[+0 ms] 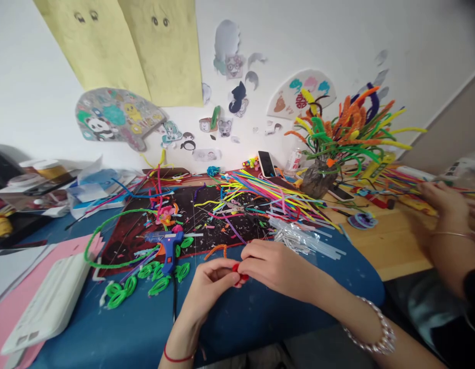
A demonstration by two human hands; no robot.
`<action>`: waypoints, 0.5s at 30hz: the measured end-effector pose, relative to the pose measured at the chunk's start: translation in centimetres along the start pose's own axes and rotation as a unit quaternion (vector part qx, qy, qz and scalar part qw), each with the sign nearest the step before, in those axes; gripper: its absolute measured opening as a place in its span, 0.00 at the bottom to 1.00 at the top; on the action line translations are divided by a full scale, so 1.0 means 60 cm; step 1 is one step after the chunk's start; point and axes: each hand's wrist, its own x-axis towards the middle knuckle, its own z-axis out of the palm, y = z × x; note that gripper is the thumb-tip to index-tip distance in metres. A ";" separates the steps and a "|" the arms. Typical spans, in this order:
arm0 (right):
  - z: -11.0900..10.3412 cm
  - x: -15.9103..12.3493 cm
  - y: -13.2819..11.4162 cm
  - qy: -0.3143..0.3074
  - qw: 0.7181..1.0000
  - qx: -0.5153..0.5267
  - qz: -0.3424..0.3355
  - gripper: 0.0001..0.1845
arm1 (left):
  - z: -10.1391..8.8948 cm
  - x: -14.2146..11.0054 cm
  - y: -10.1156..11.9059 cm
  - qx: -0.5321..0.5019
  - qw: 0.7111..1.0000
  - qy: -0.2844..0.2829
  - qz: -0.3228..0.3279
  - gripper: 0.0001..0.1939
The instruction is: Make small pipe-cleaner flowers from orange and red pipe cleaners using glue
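Near the front edge of the blue table (118,333), my left hand (211,287) pinches a small red pipe-cleaner piece (243,279) between thumb and forefinger. My right hand (274,264) grips the same piece from the other side, its fingers closed and partly covering it. An orange bent pipe cleaner (216,250) lies just behind my hands. To their left is a blue glue gun (169,251), with green looped pipe-cleaner leaves (122,292) around it. A clear bag of white sticks (295,238) sits behind my right hand.
Many coloured pipe cleaners (260,192) cover a dark, scrap-littered mat (145,197). A vase (318,179) of pipe-cleaner flowers stands back right, near a phone (265,164). At far left is a white keyboard-like device (48,300). A co-worker's hands (445,205) are at the right.
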 end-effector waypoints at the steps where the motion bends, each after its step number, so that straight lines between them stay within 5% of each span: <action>1: 0.002 0.000 0.003 -0.003 1.000 -0.018 0.000 0.12 | 0.001 0.001 0.001 -0.002 1.000 0.005 -0.006 0.09; 7: 0.019 -0.003 -0.002 0.023 0.996 -0.069 0.048 0.11 | 0.007 0.010 -0.011 -0.061 0.996 0.066 -0.028 0.11; 15: 0.078 -0.004 -0.048 0.248 0.942 -0.026 0.226 0.09 | 0.049 0.018 -0.043 -0.158 0.959 0.228 0.055 0.13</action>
